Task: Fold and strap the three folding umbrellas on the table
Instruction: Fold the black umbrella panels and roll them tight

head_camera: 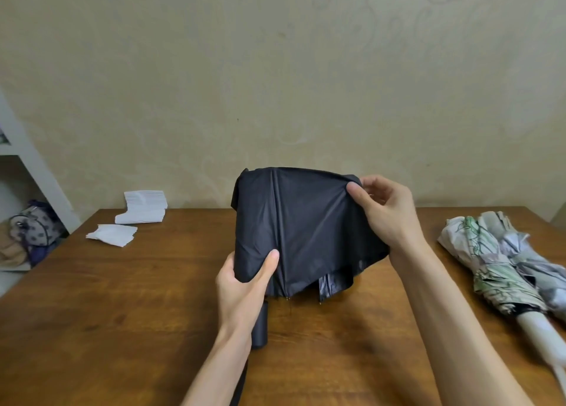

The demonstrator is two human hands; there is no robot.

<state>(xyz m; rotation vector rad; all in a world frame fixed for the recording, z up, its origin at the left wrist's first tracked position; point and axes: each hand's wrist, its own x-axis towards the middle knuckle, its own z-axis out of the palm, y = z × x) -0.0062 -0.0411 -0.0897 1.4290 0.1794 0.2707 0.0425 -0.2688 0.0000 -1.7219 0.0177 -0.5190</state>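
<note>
Black umbrella [306, 228] held up over the wooden table [122, 298] between 2 hands, left hand [242, 286] closed around its lower bunched canopy, right hand [386, 212] pinching the upper right fabric edge, 2 other umbrellas [502, 261] lying well apart, far right.

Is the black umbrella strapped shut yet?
No. The black umbrella is collapsed but its cloth hangs loose, held by the left hand and right hand.

home room | patterned beige wallpaper [275, 69] | wooden table [122, 313] | white shelf [27, 160] with bags [33, 225], left edge
</note>
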